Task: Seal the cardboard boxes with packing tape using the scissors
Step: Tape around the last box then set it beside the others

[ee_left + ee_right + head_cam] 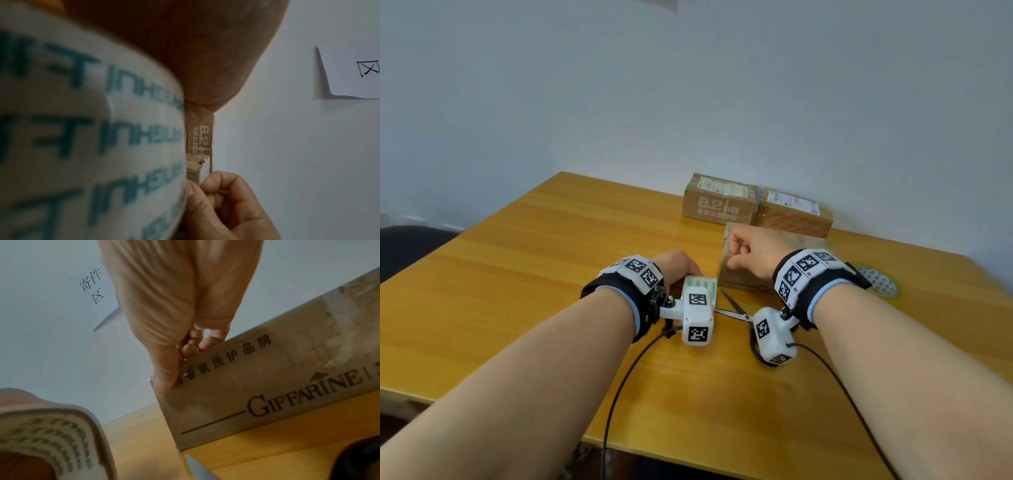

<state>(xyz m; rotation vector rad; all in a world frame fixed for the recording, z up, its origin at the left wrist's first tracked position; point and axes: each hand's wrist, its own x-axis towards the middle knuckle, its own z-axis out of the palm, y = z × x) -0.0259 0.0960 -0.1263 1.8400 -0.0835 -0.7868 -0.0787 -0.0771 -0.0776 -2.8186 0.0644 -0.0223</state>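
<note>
left hand [678, 265]: fingers wrapped round a roll of tape [701, 286] printed with teal letters, held just left of the near box. right hand [748, 251]: fingers curled, pinching at the top left corner of the near box [267, 386]; a tape end there cannot be made out. scissors [734, 308]: blades apart, lying on the yellow bench [517, 274] in front of that box, between the wrists. two more boxes [719, 200] [792, 214]: side by side behind it, by the wall.

White tape roll [702, 285], teal print, beside brown Giffarine box [739, 274]; scissors [734, 306] open on table.
</note>
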